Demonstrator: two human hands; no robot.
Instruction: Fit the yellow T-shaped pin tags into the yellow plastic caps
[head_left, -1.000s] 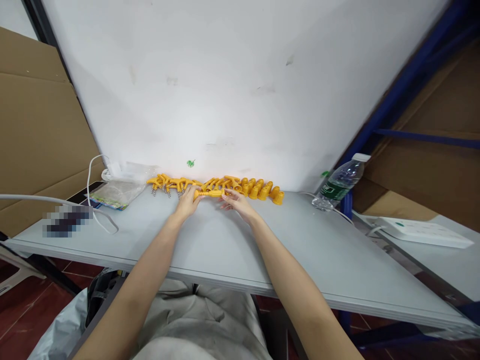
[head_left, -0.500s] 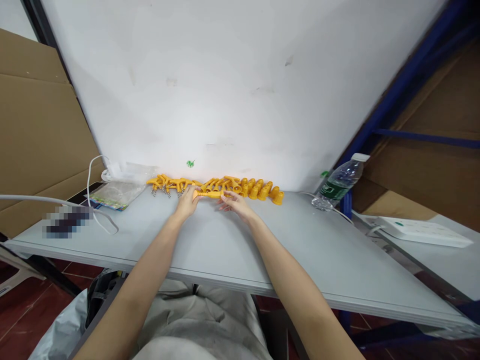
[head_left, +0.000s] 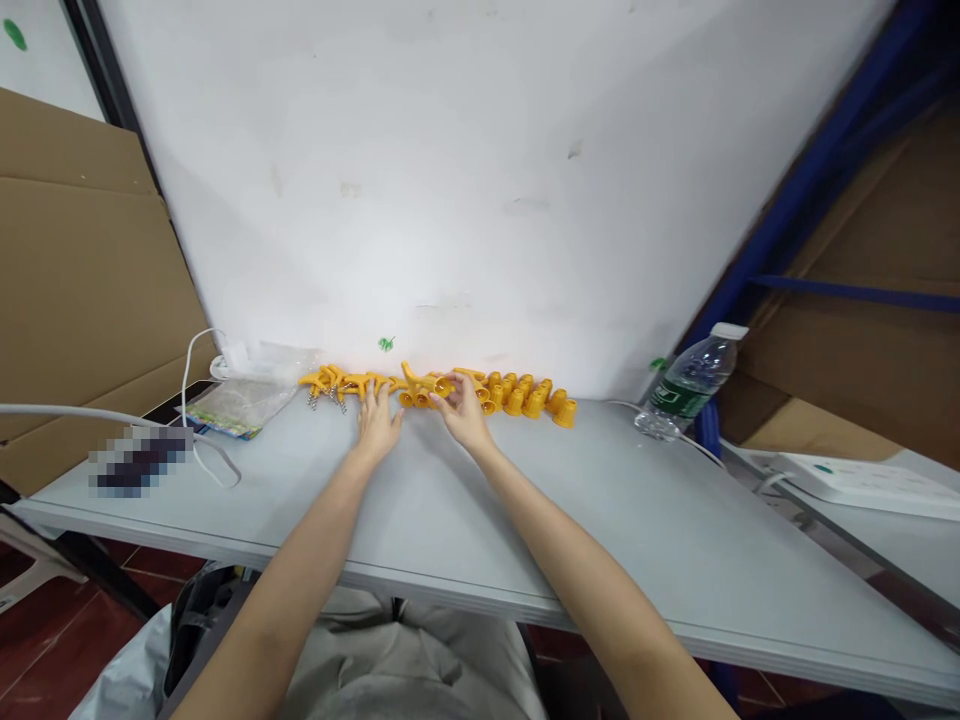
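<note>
Shifted leftward, my right grip point(head_left: 466, 416) clamps the yellow cone point(head_left: 427, 385) near its open end, leaving my left grip point(head_left: 378, 430), fingers apart, free at the yellow handles point(head_left: 328, 377) ahead.

Pale grey counter point(head_left: 525, 520) set against an upright white panel point(head_left: 465, 200), which fills most of the background. The panel bears faint scuffs and a small green mark point(head_left: 386, 344) low near its middle; its lower central part is brightly lit, and soft shadow lies toward the upper right. Left: a dark post point(head_left: 109, 90) leaning along the panel's edge, with brown cardboard point(head_left: 75, 270) in front. Right: a blue metal frame point(head_left: 799, 185), slanting in this view, with more brown cardboard beyond it and a second pale surface point(head_left: 907, 555) beside the counter. Below: reddish floor tiles point(head_left: 37, 650) with light joints, and a black support point(head_left: 112, 575) under the counter.
</note>
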